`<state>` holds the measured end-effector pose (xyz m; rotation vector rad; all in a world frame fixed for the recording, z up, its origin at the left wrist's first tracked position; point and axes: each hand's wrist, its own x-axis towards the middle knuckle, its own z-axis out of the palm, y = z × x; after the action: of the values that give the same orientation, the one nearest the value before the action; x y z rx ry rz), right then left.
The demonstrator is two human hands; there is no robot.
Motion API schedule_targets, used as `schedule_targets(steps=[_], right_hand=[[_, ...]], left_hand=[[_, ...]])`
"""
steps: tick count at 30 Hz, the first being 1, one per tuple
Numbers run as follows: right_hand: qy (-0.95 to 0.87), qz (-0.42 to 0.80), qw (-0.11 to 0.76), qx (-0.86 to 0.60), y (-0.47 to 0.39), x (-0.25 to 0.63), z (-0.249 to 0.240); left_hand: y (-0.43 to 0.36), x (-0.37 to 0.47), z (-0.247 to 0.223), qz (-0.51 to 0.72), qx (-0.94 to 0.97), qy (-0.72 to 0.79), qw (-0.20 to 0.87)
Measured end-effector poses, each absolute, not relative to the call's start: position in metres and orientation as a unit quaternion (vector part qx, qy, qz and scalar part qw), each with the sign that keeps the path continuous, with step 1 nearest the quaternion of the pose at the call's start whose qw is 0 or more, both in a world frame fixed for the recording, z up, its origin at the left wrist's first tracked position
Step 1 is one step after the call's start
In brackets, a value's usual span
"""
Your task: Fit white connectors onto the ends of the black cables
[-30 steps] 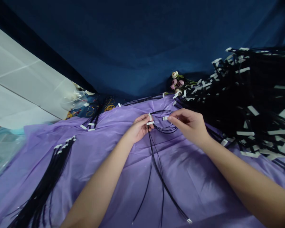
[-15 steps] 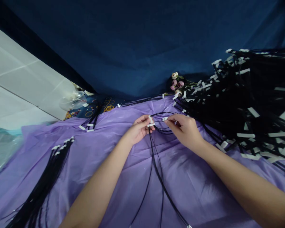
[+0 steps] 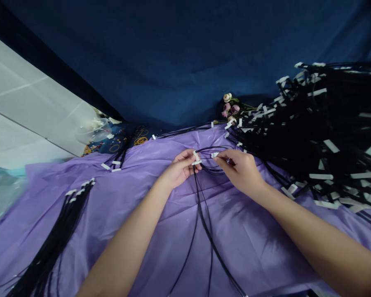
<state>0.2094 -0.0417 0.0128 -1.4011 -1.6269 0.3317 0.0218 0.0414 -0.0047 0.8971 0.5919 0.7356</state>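
My left hand point(image 3: 183, 168) is closed, thumb against fingers, on a black cable point(image 3: 207, 222) with white connectors point(image 3: 196, 158) at its end. Strands of this cable hang down toward the front of the purple cover point(image 3: 160, 255). To the right, my right hand point(image 3: 239, 167) pinches another small white connector point(image 3: 214, 155) between thumb and fingertips. Black cable loops run between the two hands, above and below that connector. The fingertips of my right hand partly hide what they hold.
A large heap of black cables point(image 3: 297, 136) with white tags fills the right side. A bundle of black cables point(image 3: 58, 231) lies at the left. Artificial flowers point(image 3: 230, 108) stand at the back, by a dark blue curtain point(image 3: 179, 62). A clear bowl point(image 3: 92, 130) sits back left.
Both hands keep almost the same place and grip. The view has shifted very slightly.
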Motion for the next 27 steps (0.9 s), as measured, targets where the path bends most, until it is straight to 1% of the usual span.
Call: schedule_targets(steps=[16, 21, 24, 25, 27], right_hand=[[-0.698, 0.135, 0.423, -0.561, -0.0414, 0.2100, 0.0123], [-0.699, 0.155, 0.404, -0.569, -0.0415, 0.2111, 0.0135], [-0.664, 0.183, 0.439, -0.577, -0.0407, 0.2119, 0.0152], [-0.637, 0.202, 0.466, -0.580, -0.0400, 0.2121, 0.0162], [-0.550, 0.281, 0.541, -0.571, -0.0380, 0.2127, 0.0188]], left_hand=[[0.0406, 0.0238, -0.0082, 0.333, 0.440, 0.293, 0.781], [0.0408, 0.0236, -0.0084, 0.329, 0.446, 0.292, 0.780], [0.0410, 0.0245, -0.0076, 0.334, 0.442, 0.295, 0.778], [0.0412, 0.0248, -0.0073, 0.339, 0.441, 0.296, 0.777], [0.0420, 0.0251, -0.0068, 0.352, 0.434, 0.296, 0.775]])
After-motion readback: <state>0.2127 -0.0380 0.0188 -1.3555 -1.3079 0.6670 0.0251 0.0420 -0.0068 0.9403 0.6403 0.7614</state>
